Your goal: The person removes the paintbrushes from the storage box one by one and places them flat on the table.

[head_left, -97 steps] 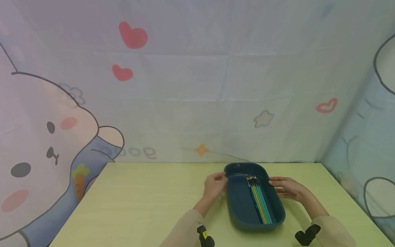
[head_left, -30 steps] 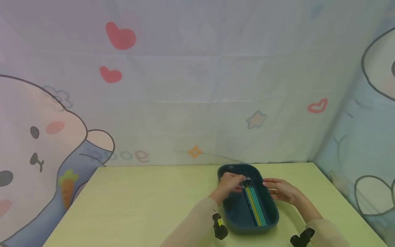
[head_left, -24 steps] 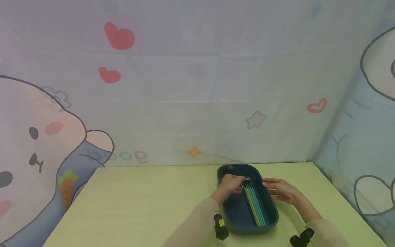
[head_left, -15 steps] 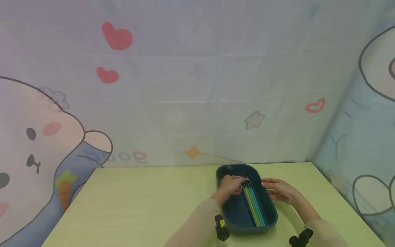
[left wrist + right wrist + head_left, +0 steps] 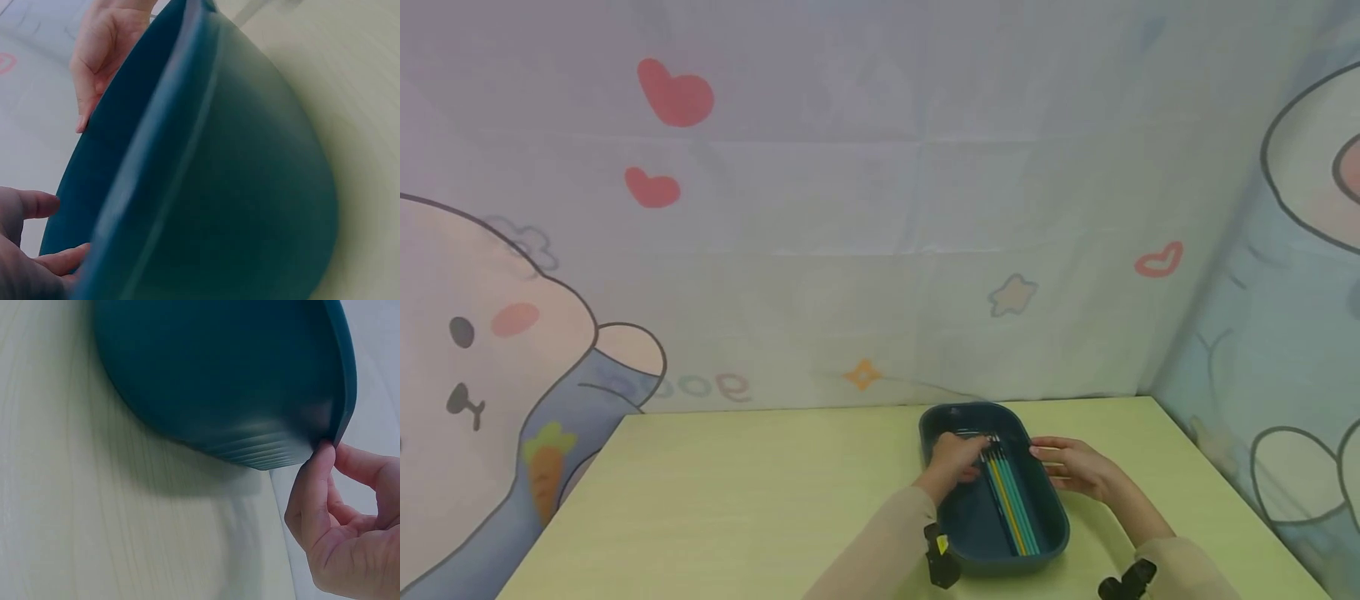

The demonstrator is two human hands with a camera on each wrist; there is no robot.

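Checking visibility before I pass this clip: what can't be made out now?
Head view: whether the left hand grips the thin sticks; too small.
Left wrist view: the sticks, hidden behind the tray.
Right wrist view: tray's inside, behind its wall; right hand, partly cut off by frame edge.

The left arm (image 5: 880,542) crosses the left rim of the tray (image 5: 973,525), the left hand (image 5: 953,458) inside with visible fingers apart, while the right hand (image 5: 1071,468) pinches its right rim between thumb and fingers.

Bare left hand (image 5: 951,465) shifting from edge to interior of dark-blue, rounded-rectangular tray (image 5: 973,527), beside slender teal-and-yellow sticks (image 5: 1017,504).
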